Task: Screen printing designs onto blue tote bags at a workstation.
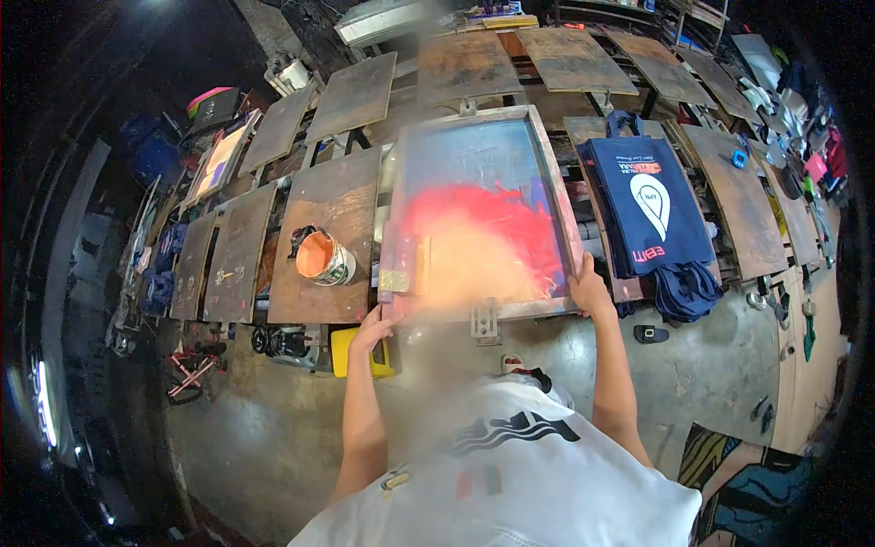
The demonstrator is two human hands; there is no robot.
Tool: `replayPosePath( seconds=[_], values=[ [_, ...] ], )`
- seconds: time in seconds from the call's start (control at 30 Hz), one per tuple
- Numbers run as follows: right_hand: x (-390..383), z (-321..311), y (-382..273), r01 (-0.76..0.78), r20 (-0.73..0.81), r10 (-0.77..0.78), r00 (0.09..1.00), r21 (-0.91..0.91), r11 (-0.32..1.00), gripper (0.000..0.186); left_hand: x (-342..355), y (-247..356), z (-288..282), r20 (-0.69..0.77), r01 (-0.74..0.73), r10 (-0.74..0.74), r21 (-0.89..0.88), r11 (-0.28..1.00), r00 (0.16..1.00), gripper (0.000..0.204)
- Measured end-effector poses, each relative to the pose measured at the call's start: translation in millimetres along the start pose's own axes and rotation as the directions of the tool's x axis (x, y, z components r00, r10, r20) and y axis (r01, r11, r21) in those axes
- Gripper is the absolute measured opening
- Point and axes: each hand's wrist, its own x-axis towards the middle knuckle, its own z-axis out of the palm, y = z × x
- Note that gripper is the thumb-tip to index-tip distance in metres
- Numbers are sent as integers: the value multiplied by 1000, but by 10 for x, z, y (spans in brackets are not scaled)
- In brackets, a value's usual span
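Observation:
A wooden-framed printing screen (474,118) smeared with red and orange ink lies in front of me over a board. My left hand (374,326) grips its near left corner. My right hand (590,287) holds the frame's right edge near the front. A squeegee with a yellowish handle (407,264) rests inside the screen at its left side. A navy tote bag with a white and red print (649,205) lies on the board just right of the screen.
An open tub of orange ink (321,258) stands on the brown board (319,301) to the left. Several more brown boards ring the station. A yellow container (354,354) sits on the concrete floor below. More dark bags (685,290) hang at the right.

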Motion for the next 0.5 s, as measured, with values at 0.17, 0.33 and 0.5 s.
replayPosePath(
  seconds=[0.17,0.33,0.5],
  values=[
    [17,-22,-28,-8,5,8,1000,-11,1000,71,-40,37,17,-21,2,-3,-30,1000,1000,60],
    [32,-81,-65,-21,25,22,999,-51,998,71,-42,38,12,-70,14,-18,-48,999,997,60],
    [-60,-193,-221,-62,47,61,997,19,998,71,-12,19,-32,-45,33,-36,-61,998,998,59]
  ],
)
